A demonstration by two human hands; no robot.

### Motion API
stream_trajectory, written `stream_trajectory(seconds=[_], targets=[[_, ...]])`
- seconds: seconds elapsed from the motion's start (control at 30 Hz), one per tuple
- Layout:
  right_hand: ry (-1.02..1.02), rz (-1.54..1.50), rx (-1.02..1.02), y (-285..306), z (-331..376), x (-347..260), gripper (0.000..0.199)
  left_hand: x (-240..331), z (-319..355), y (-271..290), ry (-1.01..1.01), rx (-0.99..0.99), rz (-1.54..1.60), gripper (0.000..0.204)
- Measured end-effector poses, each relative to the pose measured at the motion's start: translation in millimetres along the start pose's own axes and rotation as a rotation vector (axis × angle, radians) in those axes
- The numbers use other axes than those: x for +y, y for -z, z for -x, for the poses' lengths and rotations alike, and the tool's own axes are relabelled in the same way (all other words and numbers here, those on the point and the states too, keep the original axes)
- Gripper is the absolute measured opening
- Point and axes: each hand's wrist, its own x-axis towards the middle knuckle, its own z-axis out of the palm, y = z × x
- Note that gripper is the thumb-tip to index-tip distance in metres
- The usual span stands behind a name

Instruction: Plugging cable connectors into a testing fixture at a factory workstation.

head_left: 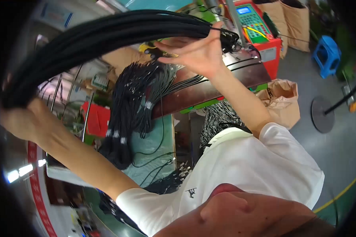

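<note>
A thick bundle of black cables (118,33) arches across the upper left of the head view. At its left end my left hand (21,122) is closed around it; the fingers are partly hidden behind the cables. Toward the other end my right hand (203,55) is open, its fingers spread and its thumb raised beside the bundle. The cable ends (229,39) bunch up just past that thumb. Below, more black cables (126,91) with metal tips hang over the edge of a dark red-brown work surface (178,98).
A red machine with a green keypad (253,21) stands behind my right hand. Paper sacks (279,104), a blue stool (327,55) and a round black base (323,114) are on the right. More cables lie on a pale green table (158,138). A red bin (97,120) is at left.
</note>
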Motion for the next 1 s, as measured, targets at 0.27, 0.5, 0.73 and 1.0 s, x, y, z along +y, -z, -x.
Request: stream_trajectory(seconds=[0.27, 0.5, 0.73, 1.0], targets=[[0.261, 0.712, 0.192, 104.3, 116.5, -58.5, 0.052, -107.3, 223.6, 58.9, 0.785, 0.353, 0.638, 0.038], [-0.295, 1.610, 0.443, 98.1, 198.0, -19.7, 0.056, -162.2, 293.9, 68.0, 1.033, 0.301, 0.813, 0.030], [-0.295, 1.830, 0.293, 77.7, 166.7, -43.5, 0.069, -195.7, 289.3, 80.1, 0.968, 0.165, 0.959, 0.030], [-0.381, 1.471, 0.510, 104.9, 130.7, -87.0, 0.068, -238.8, 374.3, 143.2, 1.737, -0.400, 0.491, 0.049]])
